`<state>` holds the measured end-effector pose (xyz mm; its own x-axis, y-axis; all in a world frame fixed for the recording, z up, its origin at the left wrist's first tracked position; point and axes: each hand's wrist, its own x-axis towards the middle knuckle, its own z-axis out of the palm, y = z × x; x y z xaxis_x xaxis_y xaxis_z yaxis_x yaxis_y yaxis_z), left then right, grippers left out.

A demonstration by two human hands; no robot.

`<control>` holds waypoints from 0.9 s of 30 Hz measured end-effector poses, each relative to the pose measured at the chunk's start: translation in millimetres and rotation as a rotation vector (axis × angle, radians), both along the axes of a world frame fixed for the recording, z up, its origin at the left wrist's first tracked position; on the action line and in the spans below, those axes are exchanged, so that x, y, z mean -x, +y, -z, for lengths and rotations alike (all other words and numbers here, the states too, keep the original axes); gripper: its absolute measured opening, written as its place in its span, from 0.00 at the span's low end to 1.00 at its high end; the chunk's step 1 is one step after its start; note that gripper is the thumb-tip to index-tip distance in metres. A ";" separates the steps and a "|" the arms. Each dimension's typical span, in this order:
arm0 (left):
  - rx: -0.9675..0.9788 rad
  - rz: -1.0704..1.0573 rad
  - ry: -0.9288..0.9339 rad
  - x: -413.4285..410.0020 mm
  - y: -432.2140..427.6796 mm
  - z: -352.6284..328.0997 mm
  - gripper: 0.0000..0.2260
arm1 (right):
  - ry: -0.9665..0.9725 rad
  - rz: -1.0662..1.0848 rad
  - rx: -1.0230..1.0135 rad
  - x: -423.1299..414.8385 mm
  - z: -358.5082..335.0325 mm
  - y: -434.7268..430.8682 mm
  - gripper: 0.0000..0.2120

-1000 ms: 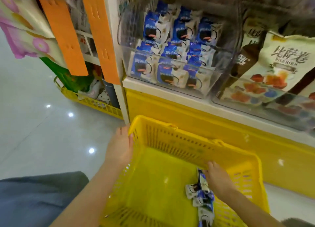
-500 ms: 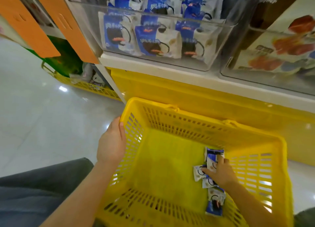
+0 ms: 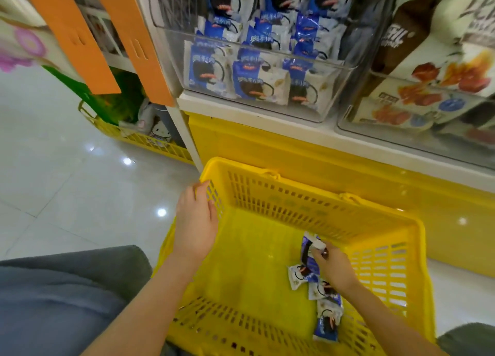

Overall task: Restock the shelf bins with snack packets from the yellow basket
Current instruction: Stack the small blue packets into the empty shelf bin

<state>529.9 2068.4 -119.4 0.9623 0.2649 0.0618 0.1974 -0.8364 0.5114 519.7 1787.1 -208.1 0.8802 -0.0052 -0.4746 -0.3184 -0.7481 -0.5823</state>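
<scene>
Snack packets [image 3: 327, 322] in yellow basket [image 3: 270, 203] — right hand [image 3: 334, 268] pinches one.

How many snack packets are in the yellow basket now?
4 visible in the yellow basket: a raised packet pinched by the right hand; a second packet left of that hand; a third packet by the wrist; a fourth packet nearest the camera. The hand may hide more.
</scene>
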 end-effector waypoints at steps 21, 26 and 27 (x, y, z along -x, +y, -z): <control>1.040 0.208 0.637 44.6 -70.3 2.7 0.07 | 0.012 0.076 -0.550 6.3 -86.7 50.0 0.05; 1.011 0.117 0.582 38.7 -70.9 12.0 0.09 | -0.042 0.160 -0.513 -6.0 -59.5 35.9 0.08; 1.014 0.082 0.566 37.6 -70.5 15.4 0.09 | -0.063 0.158 -0.430 -6.1 -48.0 28.9 0.07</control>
